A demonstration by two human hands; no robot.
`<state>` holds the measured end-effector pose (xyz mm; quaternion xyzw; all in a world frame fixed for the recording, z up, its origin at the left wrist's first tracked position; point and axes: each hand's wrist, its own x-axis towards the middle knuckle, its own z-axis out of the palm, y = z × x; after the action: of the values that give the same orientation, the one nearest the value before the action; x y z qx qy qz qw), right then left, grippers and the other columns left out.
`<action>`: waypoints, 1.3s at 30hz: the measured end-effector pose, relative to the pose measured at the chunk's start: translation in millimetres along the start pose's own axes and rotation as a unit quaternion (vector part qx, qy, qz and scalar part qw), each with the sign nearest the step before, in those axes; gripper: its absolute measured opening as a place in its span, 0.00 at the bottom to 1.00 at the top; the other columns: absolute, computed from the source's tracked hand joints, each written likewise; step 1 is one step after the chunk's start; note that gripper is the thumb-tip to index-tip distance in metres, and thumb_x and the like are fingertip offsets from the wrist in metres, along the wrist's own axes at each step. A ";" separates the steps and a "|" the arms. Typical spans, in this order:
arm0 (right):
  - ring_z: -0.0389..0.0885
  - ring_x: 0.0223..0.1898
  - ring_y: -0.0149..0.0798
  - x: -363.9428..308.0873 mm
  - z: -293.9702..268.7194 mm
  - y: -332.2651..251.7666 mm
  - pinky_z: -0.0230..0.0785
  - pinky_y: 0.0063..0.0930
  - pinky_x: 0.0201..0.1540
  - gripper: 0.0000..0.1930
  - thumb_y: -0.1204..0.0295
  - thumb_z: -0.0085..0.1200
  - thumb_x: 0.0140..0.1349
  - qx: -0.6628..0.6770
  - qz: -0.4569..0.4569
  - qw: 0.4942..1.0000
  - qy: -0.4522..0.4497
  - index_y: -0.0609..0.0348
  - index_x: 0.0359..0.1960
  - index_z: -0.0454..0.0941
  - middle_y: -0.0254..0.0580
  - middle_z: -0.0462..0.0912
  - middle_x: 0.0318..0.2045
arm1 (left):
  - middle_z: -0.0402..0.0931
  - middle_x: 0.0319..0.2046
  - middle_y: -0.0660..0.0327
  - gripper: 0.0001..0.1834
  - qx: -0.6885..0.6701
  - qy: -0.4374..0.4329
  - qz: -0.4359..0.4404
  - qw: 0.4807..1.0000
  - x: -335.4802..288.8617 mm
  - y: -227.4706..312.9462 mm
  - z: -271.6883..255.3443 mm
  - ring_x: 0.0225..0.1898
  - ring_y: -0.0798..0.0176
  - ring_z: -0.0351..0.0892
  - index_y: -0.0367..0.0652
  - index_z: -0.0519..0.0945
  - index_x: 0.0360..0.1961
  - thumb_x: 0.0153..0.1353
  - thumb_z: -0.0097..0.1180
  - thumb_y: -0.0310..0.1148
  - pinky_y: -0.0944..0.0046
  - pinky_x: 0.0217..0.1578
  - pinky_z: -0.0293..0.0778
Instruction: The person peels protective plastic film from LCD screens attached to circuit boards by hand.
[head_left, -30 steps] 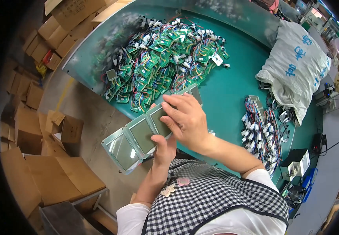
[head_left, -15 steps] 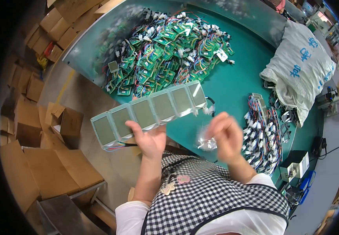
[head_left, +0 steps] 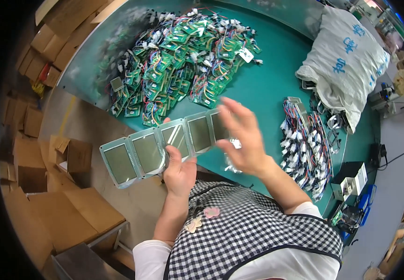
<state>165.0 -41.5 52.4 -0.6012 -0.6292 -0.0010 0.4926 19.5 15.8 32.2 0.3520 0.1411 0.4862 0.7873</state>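
Observation:
A strip of joined green circuit boards with grey display screens (head_left: 148, 153) is held slanting above the front edge of the bench. My left hand (head_left: 180, 177) grips its lower edge near the middle, thumb over the front and the other fingers behind. At the strip's right end is my right hand (head_left: 246, 142), slightly blurred, its thumb and fingers spread apart. It hides part of the last screen, and whether it touches the board is unclear. Just below that hand, a small shiny clear piece (head_left: 231, 164) lies on the green bench.
A large heap of wired green circuit boards (head_left: 174, 65) covers the bench's far left. Bundled wires with white connectors (head_left: 304, 144) lie to the right, below a white woven sack (head_left: 347, 65). Several cardboard boxes (head_left: 78, 156) stand at the left.
My right hand has moved up and left from beside the shiny piece to the strip's right end. My left hand still holds the strip, now tilted differently. The whole view has shifted slightly.

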 end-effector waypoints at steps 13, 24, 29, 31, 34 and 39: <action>0.66 0.49 0.46 -8.6 41.4 7.9 0.50 0.48 0.54 0.20 0.73 0.56 0.43 0.024 -0.121 0.992 0.019 0.58 0.42 0.72 0.41 0.70 0.48 | 0.57 0.54 0.59 0.32 -0.031 0.028 -0.026 0.999 -8.9 5.4 0.7 0.56 0.59 0.57 0.45 0.46 0.60 0.59 0.40 0.47 0.54 0.55 0.55; 0.68 0.47 0.44 -7.0 36.0 -5.3 0.51 0.47 0.53 0.13 0.72 0.55 0.44 -0.120 -0.009 0.990 0.077 0.58 0.34 0.76 0.38 0.74 0.44 | 0.58 0.53 0.61 0.29 -0.021 0.019 -0.006 1.000 -7.7 4.1 2.3 0.55 0.58 0.59 0.47 0.49 0.59 0.60 0.38 0.47 0.53 0.53 0.59; 0.69 0.40 0.44 -4.8 31.0 -10.4 0.57 0.41 0.45 0.11 0.69 0.59 0.39 -0.064 -0.046 0.996 0.048 0.57 0.27 0.75 0.40 0.74 0.35 | 0.57 0.53 0.58 0.31 -0.039 0.036 -0.005 0.999 -7.3 8.4 2.7 0.55 0.56 0.59 0.45 0.47 0.60 0.60 0.39 0.47 0.54 0.53 0.58; 0.68 0.31 0.43 1.4 27.7 -14.6 0.57 0.35 0.34 0.15 0.63 0.62 0.36 0.019 -0.041 0.999 -0.013 0.55 0.21 0.70 0.40 0.69 0.25 | 0.58 0.53 0.57 0.29 -0.025 0.061 -0.004 0.998 -7.0 9.5 4.3 0.53 0.56 0.61 0.44 0.47 0.60 0.61 0.36 0.45 0.55 0.51 0.61; 0.67 0.29 0.43 16.7 22.6 -11.7 0.57 0.35 0.32 0.17 0.59 0.62 0.33 -0.010 -0.036 0.986 -0.161 0.55 0.19 0.68 0.38 0.69 0.24 | 0.61 0.51 0.60 0.27 -0.023 0.041 -0.005 0.999 -5.5 9.3 8.4 0.52 0.58 0.62 0.45 0.52 0.58 0.61 0.37 0.45 0.57 0.49 0.63; 0.69 0.26 0.42 33.4 15.9 -9.3 0.57 0.34 0.30 0.15 0.63 0.61 0.38 0.051 -0.011 0.968 -0.245 0.57 0.13 0.68 0.37 0.69 0.17 | 0.61 0.51 0.59 0.27 -0.024 0.035 -0.022 0.999 -9.1 11.2 5.8 0.52 0.58 0.63 0.44 0.52 0.58 0.61 0.36 0.45 0.58 0.50 0.62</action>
<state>155.1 -9.4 70.4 -0.5500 -0.7364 0.1731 0.3539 10.8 8.7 42.9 0.3123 0.1643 0.4843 0.8006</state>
